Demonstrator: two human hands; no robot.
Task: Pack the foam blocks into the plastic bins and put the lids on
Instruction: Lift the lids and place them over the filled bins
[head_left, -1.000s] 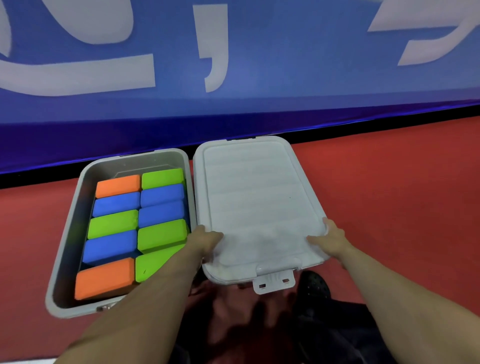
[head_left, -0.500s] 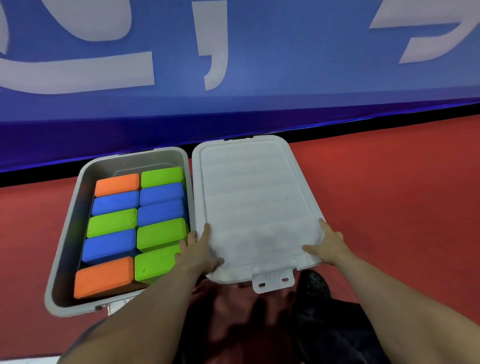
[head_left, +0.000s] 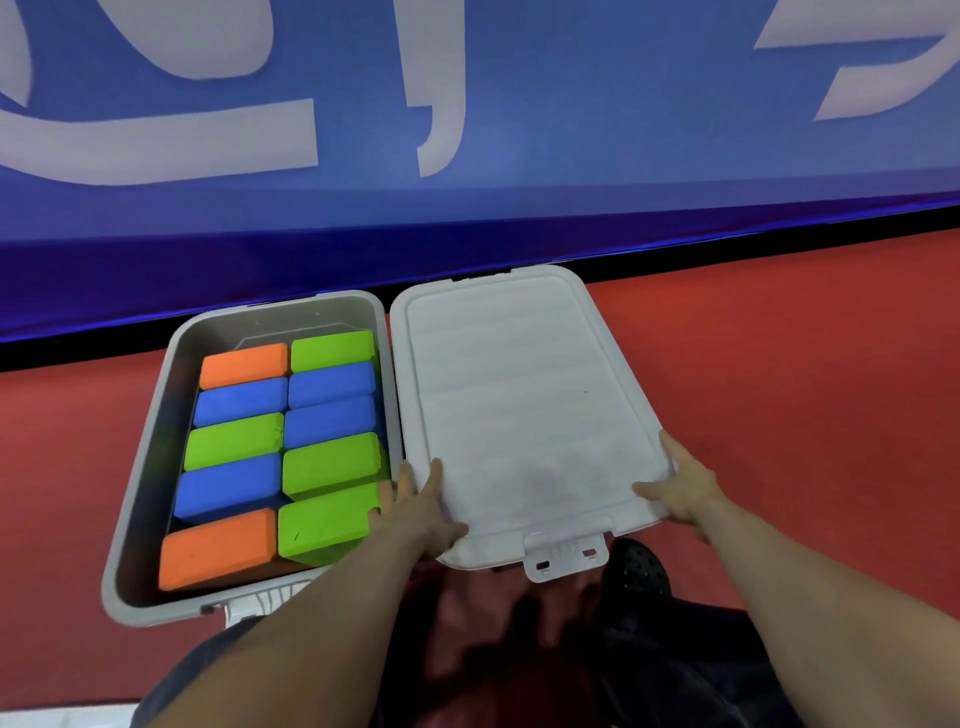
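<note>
A: Where's the lid?

B: The white lid (head_left: 524, 410) sits just right of the open grey bin (head_left: 136, 488), its left edge right beside the bin's right wall. Its latch tab (head_left: 566, 555) points toward the near side. Whether it lies on a second bin or is lifted off the red floor (head_left: 810, 395), I cannot tell.

A: And the hands?

B: The left hand (head_left: 423, 506) is on the lid's near left corner, fingers fairly straight, lying along the edge and on top. The right hand (head_left: 685, 486) holds the near right edge, thumb on top of the lid, fingers along the side. Whether those fingers curl under the rim I cannot tell.

A: What's in the bin?

B: 10 blocks (head_left: 280, 447) in 2 columns of 5. Left column, far to near: orange, blue, green, blue, orange. Right column: green, blue, blue, green, green. They fill most of the bin, with some bare floor at the far end.

A: Anything else?

B: A blue banner (head_left: 519, 130) with white lettering along the far side, and a dark shoe (head_left: 636, 577) near the lid's latch
</note>
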